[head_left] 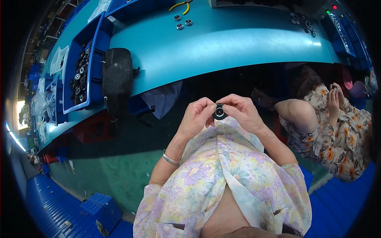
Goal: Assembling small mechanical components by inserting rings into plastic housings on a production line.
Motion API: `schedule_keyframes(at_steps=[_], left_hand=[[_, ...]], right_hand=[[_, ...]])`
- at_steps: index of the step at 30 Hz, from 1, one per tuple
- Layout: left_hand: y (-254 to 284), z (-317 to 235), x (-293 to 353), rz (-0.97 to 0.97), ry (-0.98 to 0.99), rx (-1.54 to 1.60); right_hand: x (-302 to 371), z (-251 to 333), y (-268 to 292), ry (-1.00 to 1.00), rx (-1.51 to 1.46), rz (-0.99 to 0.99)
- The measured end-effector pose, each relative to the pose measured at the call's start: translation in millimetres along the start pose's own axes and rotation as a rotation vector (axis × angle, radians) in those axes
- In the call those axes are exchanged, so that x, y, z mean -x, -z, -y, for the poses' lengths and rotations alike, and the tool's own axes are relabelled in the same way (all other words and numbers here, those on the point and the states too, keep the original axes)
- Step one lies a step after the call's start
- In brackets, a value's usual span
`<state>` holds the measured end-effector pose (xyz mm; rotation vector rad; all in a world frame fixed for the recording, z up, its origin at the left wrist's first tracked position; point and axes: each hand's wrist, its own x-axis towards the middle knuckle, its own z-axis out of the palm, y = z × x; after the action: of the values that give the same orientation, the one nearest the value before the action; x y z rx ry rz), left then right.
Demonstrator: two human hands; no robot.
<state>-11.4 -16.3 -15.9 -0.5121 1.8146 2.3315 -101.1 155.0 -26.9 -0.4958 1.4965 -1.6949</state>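
Turquoise covers the long desk [238,43] that curves across the upper part of the view, the person sitting just off its near edge. Biggest on it, at the left, is a deep blue bin [96,67] with a loose heap of black round parts [80,75] inside, some showing pale rings. Narrower, a blue tray [335,43] at the far right carries shiny bits too small to tell apart. Just right of the deep bin stands a black mesh-like object [118,71], perhaps a bag or a seat back. Smaller again is a white tray [55,63] left of the bin, with something dark in it.

Next in size come the hands: the left hand [198,115] and the right hand [243,113] meet above the lap, apart from the desk, thumbs and fingertips of both pinching one round piece [219,113]. Toward the desk's far side lie yellow-handled pliers [181,5] and, near them, three round parts [179,26] close together.

The small round piece is black with a pale ring and a reddish centre. It looks light and stiff, probably smooth enough to slip, its face likelier to scratch than its body to break; the rim seems the best hold, gripped from opposite sides
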Motion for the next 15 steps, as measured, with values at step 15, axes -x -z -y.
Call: schedule_keyframes(at_steps=[15], left_hand=[[-3.7, 0.2, 4.0, -0.014, -0.042, -0.042]], right_hand=[[-0.2, 6.7, -3.2, 0.049, -0.026, 0.054]])
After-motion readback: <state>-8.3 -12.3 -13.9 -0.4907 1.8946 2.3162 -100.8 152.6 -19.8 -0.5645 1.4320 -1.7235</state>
